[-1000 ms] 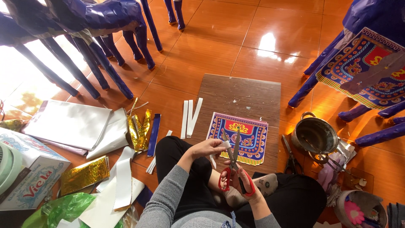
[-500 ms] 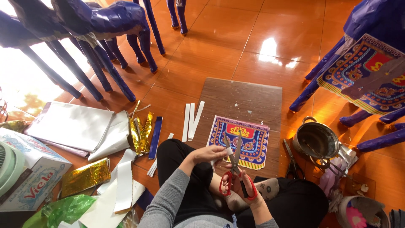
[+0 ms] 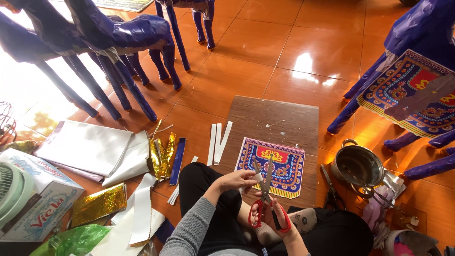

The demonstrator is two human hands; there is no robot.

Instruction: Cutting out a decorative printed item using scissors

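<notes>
I sit on an orange tiled floor. My right hand [image 3: 275,215] grips red-handled scissors [image 3: 263,192] with the blades spread apart. My left hand [image 3: 239,180] pinches a short white paper strip [image 3: 256,178] between the blades. Just beyond the hands lies a stack of ornate blue, red and yellow printed paper panels [image 3: 275,163] on a brown wooden board [image 3: 279,121]. Three cut white strips [image 3: 217,142] lie at the board's left edge.
Purple paper horse figures [image 3: 118,33] stand at the left and right [image 3: 417,33]. A metal pot [image 3: 358,166] and dark scissors [image 3: 330,187] lie to the right. White sheets [image 3: 85,147], gold foil [image 3: 97,204], a cardboard box [image 3: 42,199] and a green bag [image 3: 71,239] lie left.
The view has tilted slightly, so everything sits lower in the frame. Both hands keep the same hold on the strip and scissors, with the blades still apart.
</notes>
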